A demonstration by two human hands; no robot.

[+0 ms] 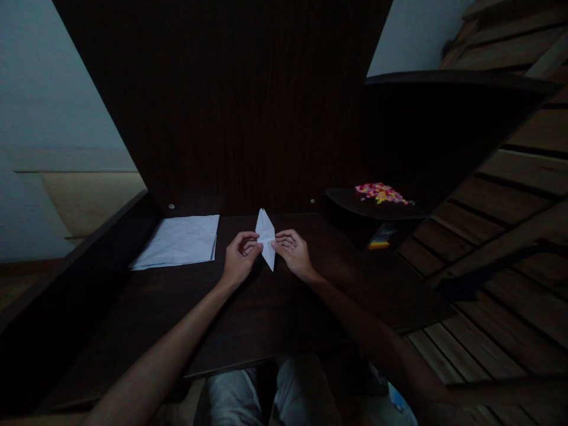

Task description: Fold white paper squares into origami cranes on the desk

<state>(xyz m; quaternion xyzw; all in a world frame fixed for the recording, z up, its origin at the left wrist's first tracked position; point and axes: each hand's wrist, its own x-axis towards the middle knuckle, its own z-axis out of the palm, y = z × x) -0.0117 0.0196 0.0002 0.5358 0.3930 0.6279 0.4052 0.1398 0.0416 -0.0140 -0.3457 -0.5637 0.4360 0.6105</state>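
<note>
A narrow diamond of folded white paper (266, 236) is held upright over the dark desk, with a split showing at its upper tip. My left hand (241, 254) pinches its left edge near the middle, thumb in front and fingers curled. On the opposite edge my right hand (294, 252) grips it the same way, thumb against the front face. Both hands are closed on the paper. The fingertips behind it are partly hidden.
A stack of white paper sheets (180, 239) lies left on the dark desk (248, 331). Small pink, red and yellow pieces (382, 193) are heaped on a rounded shelf (350, 204) at right. A tall dark panel (231, 106) rises behind. Wooden slats (501, 266) stand farther right.
</note>
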